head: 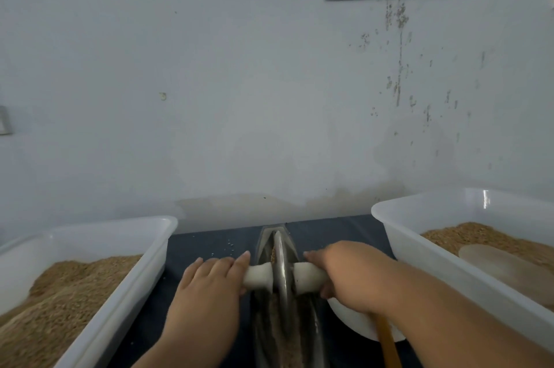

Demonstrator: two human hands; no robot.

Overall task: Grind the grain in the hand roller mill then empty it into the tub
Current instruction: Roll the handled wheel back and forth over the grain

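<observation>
Left hand and right hand clasp the steel disc roller's white handles. Skewed strokes may spill tan grain.

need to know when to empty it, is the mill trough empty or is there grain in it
Not empty: brown grain lies in the metal trough beside the wheel; how finely ground, cannot tell.

The mill's steel wheel stands upright in its narrow trough, between fingers gripping its white handles. Grain lies beneath. Outside the fingers: left tub, right tub, both holding grain.
</observation>
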